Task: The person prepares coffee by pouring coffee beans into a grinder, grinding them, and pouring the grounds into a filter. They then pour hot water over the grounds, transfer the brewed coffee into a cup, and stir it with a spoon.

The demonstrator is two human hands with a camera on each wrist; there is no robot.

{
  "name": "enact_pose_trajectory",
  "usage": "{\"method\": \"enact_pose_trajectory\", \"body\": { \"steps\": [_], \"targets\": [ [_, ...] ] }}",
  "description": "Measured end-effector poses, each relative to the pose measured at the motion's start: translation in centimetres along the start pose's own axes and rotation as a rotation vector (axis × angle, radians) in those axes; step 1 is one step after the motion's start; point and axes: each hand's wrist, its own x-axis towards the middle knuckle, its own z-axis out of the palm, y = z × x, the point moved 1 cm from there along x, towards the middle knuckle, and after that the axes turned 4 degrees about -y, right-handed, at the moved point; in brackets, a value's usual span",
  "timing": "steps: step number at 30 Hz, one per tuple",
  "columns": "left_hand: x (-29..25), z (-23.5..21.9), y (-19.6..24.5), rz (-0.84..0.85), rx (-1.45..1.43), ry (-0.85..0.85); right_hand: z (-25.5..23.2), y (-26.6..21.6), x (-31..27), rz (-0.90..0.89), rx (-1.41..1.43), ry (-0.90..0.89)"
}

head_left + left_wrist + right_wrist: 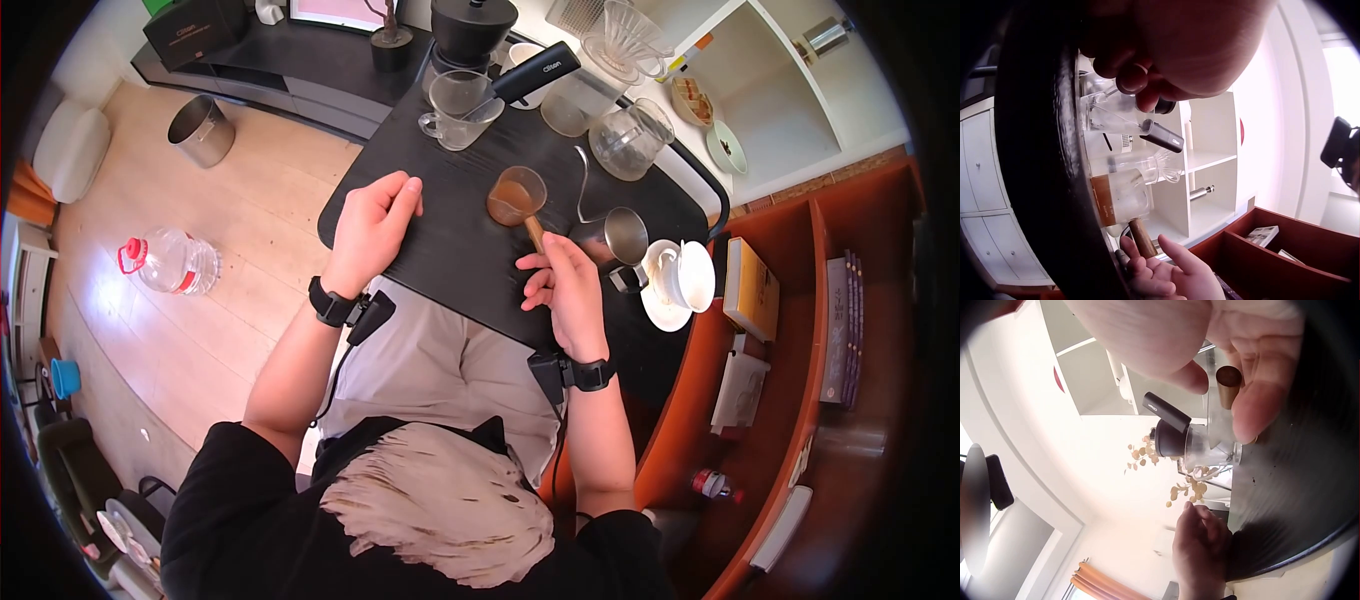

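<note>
A glass pot (512, 196) with brown liquid in it stands on the black table (440, 240), its wooden handle (535, 232) toward the person. My right hand (568, 290) is at the end of this handle, fingers spread loosely. In the right wrist view the handle (1229, 387) shows between thumb and fingers, with a gap to the thumb. My left hand (372, 230) is at the table's left side, fingers loosely curled and holding nothing. Ahead of it is a glass measuring cup (463, 115) with a black-handled whisk (540, 75) leaning in it.
Right of the pot are a metal gooseneck kettle (622, 238) and a white cup (692, 275) on a saucer (662, 312). A glass server (630, 145), a glass dripper (625, 42) and a black grinder (472, 30) stand farther back. A reddish-brown shelf (690, 400) borders the right side.
</note>
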Motion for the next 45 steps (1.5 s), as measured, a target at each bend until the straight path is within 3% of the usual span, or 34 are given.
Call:
{"method": "enact_pose_trajectory", "body": {
  "steps": [13, 25, 39, 45],
  "targets": [
    [-0.1, 0.1, 0.6, 0.006, 0.020, 0.036, 0.1, 0.2, 0.3, -0.012, 0.051, -0.012],
    [-0.2, 0.2, 0.8, 0.038, 0.032, 0.021, -0.1, 0.4, 0.0, -0.138, 0.166, -0.042],
    [0.0, 0.3, 0.5, 0.017, 0.056, 0.028, 0.2, -10.4, -6.8, -0.360, 0.156, -0.064],
    [-0.1, 0.3, 0.6, 0.017, 0.045, 0.025, 0.1, -11.7, -7.9, -0.375, 0.123, -0.033]
  ]
}}
